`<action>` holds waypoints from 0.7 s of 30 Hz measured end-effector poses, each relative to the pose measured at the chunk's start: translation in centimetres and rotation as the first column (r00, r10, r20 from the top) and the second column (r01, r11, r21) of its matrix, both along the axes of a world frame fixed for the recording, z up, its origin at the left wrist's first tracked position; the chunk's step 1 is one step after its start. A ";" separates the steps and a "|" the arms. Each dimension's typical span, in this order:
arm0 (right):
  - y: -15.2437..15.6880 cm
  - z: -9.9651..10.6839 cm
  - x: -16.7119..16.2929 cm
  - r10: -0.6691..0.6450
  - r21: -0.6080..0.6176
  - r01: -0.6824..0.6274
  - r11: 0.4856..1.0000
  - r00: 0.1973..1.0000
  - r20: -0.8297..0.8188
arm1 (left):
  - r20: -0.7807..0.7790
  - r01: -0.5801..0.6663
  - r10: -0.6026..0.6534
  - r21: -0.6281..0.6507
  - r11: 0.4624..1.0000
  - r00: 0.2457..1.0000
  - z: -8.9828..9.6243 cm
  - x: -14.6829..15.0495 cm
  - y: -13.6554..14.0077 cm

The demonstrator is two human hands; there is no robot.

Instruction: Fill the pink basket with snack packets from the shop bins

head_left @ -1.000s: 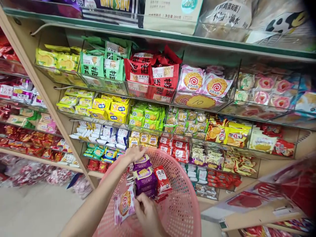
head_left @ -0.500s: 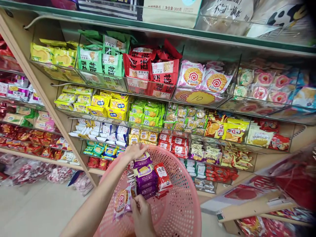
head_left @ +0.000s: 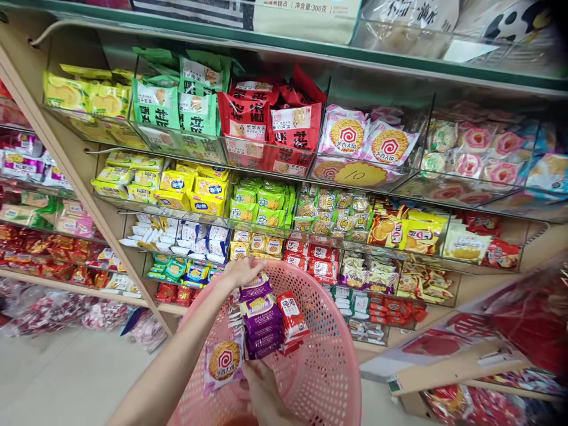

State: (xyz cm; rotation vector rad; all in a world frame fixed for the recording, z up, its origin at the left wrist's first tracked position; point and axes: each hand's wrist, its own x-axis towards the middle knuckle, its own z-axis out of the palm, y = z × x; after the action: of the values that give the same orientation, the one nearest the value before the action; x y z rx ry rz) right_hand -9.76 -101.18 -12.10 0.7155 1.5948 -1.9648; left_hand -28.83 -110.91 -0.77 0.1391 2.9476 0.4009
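My left hand (head_left: pixel 243 273) is closed over the far rim of a pink perforated plastic basket (head_left: pixel 344 349). My right hand (head_left: pixel 262 381), low inside the basket, pinches the right edge of a round sesame cracker packet (head_left: pixel 224 361) with a red spiral mark. That packet's printed face points up at me. Just beyond it stand stacked purple soda biscuit packets (head_left: pixel 261 319). Red and white packets (head_left: pixel 291 319) lean against the right side of this stack. Part of the right thumb and fingertips is hidden.
Ahead rise snack shelves with clear dividers (head_left: pixel 373 189). Similar sesame cracker packets (head_left: pixel 346 131) fill one upper compartment, above a yellow price tag (head_left: pixel 358 174). A slanted wooden post (head_left: pixel 89 177) stands left. Wooden boards (head_left: pixel 457 370) and bagged goods (head_left: pixel 470 405) are at lower right.
The sesame cracker packet has turned from a tilt to face me more squarely. My right hand has shifted slightly right and down. The left hand stays on the rim.
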 end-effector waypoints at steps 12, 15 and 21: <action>3.1 -0.6 1.2 0.067 -0.119 -0.096 0.988 0.972 -0.227 | 0.006 -0.004 0.005 -0.020 1.000 1.000 0.2 -0.3 -0.4; 7.8 1.7 1.0 0.232 0.222 -0.137 0.965 0.838 -0.493 | 0.007 -0.005 0.005 -0.025 1.000 1.000 0.2 -0.4 -0.6; 18.7 6.1 -1.7 0.094 0.597 0.468 0.652 0.731 -0.675 | 0.000 -0.004 0.004 -0.012 1.000 1.000 0.1 -0.5 -0.7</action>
State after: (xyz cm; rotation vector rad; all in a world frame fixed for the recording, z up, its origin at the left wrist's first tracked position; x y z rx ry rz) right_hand -11.44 -82.52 -5.98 0.4827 2.9953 -1.7468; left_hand -29.35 -111.60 -0.70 0.1326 2.9506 0.3838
